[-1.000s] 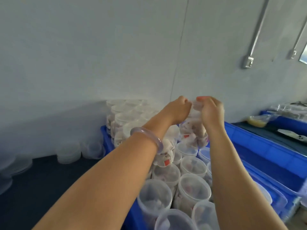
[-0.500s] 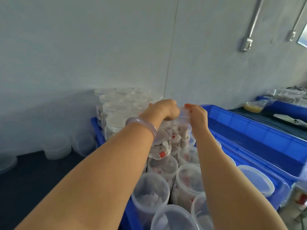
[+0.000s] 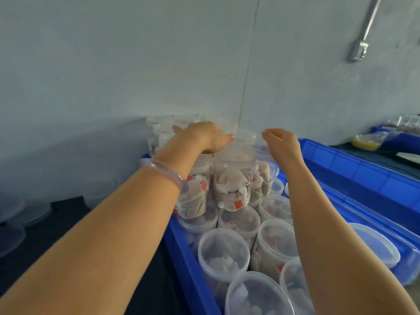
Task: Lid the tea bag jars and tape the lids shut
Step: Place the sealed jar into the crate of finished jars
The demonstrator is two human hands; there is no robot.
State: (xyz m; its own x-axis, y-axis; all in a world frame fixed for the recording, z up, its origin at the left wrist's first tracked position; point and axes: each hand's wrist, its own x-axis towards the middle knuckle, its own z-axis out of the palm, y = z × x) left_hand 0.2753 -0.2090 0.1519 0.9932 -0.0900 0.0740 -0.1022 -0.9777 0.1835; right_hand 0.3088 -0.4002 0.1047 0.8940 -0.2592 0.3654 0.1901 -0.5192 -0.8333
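A clear lidded jar of tea bags (image 3: 234, 178) stands on the upper layer of jars at the far end of the blue crate (image 3: 181, 242). My left hand (image 3: 202, 137), with a pale bangle on the wrist, rests with spread fingers on the lids of the stacked jars, its thumb touching this jar's lid (image 3: 244, 136). My right hand (image 3: 280, 142) hovers just right of the jar, fingers loosely curled, holding nothing. Several open jars of tea bags (image 3: 223, 251) fill the near part of the crate. No tape is in view.
Loose clear lids (image 3: 13, 237) lie on the dark table at the left. A second blue bin (image 3: 354, 169) on the right holds a lid (image 3: 372, 244). A yellow bag (image 3: 366, 143) lies far right. A grey wall stands close behind the crate.
Both hands brought the jar down from mid-air onto the stack. My right hand has let go and drawn aside; my left hand now lies flat on the lids.
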